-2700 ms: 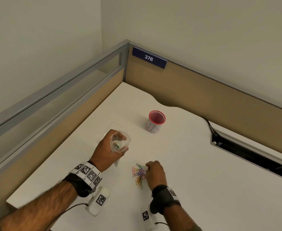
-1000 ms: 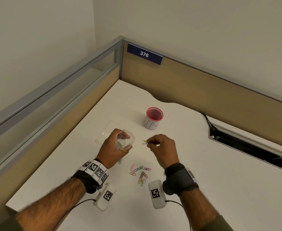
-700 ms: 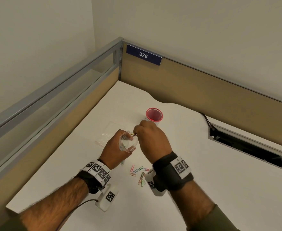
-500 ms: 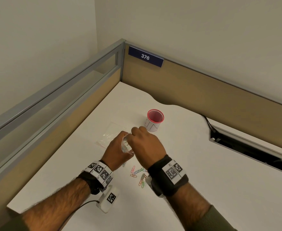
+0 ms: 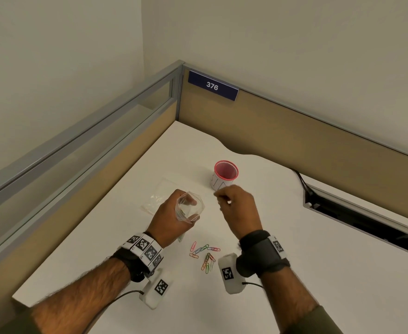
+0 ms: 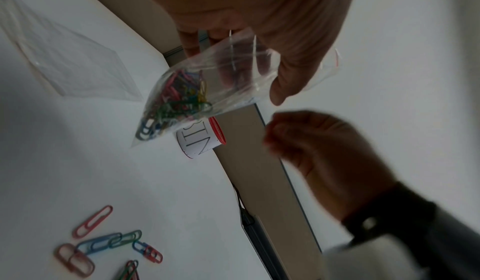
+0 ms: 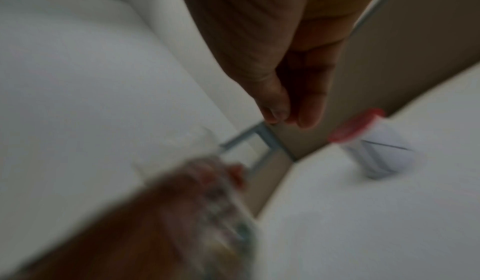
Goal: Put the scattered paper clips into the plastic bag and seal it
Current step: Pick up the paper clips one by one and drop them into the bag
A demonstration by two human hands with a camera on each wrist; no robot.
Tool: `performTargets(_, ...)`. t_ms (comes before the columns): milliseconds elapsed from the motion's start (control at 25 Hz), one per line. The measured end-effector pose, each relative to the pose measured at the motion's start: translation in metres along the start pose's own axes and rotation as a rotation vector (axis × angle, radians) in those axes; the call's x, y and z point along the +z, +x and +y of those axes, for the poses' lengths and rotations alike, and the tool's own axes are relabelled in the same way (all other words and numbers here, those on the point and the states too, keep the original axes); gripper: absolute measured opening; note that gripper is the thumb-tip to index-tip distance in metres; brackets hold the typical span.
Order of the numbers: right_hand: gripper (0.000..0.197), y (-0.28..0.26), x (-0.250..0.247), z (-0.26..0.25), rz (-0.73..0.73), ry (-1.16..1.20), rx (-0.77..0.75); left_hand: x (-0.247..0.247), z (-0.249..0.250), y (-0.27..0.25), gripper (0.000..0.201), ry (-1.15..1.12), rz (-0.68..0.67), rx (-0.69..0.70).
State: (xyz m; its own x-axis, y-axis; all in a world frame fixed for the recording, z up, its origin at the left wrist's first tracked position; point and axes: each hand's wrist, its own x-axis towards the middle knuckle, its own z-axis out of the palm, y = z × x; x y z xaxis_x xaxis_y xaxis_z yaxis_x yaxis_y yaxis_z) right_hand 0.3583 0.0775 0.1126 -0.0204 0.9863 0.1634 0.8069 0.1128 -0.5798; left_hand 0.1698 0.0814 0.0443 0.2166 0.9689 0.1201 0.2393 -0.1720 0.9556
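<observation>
My left hand grips a small clear plastic bag above the white desk and holds its mouth open. In the left wrist view the bag holds a bunch of coloured paper clips at its bottom. My right hand hovers just right of the bag's mouth, fingers curled, thumb against forefinger, with nothing visible between them. Several loose paper clips lie on the desk below both hands, near the wrists.
A red-rimmed white cup stands just beyond my right hand. A second clear bag lies flat left of the held one. A dark cable slot opens at the right. Tan partition walls close the desk's back and left.
My right hand carried clips from the desk to the bag's mouth, reached into it, and has now pulled back to the right, empty. The left hand kept holding the bag open.
</observation>
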Motion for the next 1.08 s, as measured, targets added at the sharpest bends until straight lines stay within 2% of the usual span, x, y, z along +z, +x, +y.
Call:
performTargets(160,0.023,-0.023,0.051,0.065,-0.331,-0.231,0.186,-0.007,-0.005,-0.003,0.037,-0.021,0.006,-0.003)
performTargets(240,0.027,-0.041,0.074,0.084,-0.479,-0.301,0.204,-0.011,-0.007,-0.004,0.036,-0.026,0.018,-0.005)
performTargets(320,0.025,-0.053,0.089,0.090,-0.544,-0.375,0.166,-0.014,-0.009,-0.005,0.036,-0.032,0.032,0.004)
performTargets(520,0.022,-0.046,0.099,0.082,-0.542,-0.329,0.115,-0.015,-0.015,-0.005,0.037,-0.041,0.053,-0.003)
performTargets(600,0.026,-0.038,0.102,0.072,-0.530,-0.275,0.030,-0.014,-0.015,-0.006,0.038,-0.053,0.055,-0.001)
performTargets(680,0.030,-0.034,0.109,0.059,-0.601,-0.265,-0.092,-0.014,-0.015,-0.006,0.038,-0.063,0.058,0.003)
performTargets(800,0.020,-0.040,0.120,0.053,-0.669,-0.330,-0.189,-0.016,-0.017,-0.006,0.040,-0.069,0.062,0.007)
performTargets(880,0.015,-0.047,0.120,0.063,-0.654,-0.370,-0.195,-0.018,-0.018,-0.005,0.039,-0.072,0.079,0.008)
performTargets(960,0.017,-0.053,0.111,0.076,-0.618,-0.366,-0.158,-0.019,-0.018,-0.005,0.038,-0.077,0.088,0.007)
performTargets(1080,0.020,-0.066,0.085,0.097,-0.497,-0.229,0.010,-0.019,-0.021,-0.006,0.041,-0.096,0.085,0.001)
